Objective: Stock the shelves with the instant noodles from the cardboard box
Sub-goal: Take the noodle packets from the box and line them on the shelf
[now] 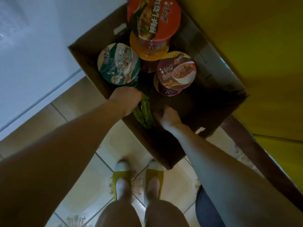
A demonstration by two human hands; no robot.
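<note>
Packets (144, 112) stand edgewise, lengthwise toward near wall of box (152, 145).

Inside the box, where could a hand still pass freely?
Bare box floor lies between the purple-lidded bowl, the box's right wall and the right hand. Crowded: bowls cluster at the far end, and the left hand grips green packets by the left wall.

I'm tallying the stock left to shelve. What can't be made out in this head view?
Head view:
Floor of the cardboard box: deep shadow hides anything lying flat.
Stacks under the red-lidded cup and purple-lidded cup: the top cups cover them, so depth is unclear.
Fingers of the left hand on the green packets: behind the hand's back.
The shelves: out of frame.
</note>
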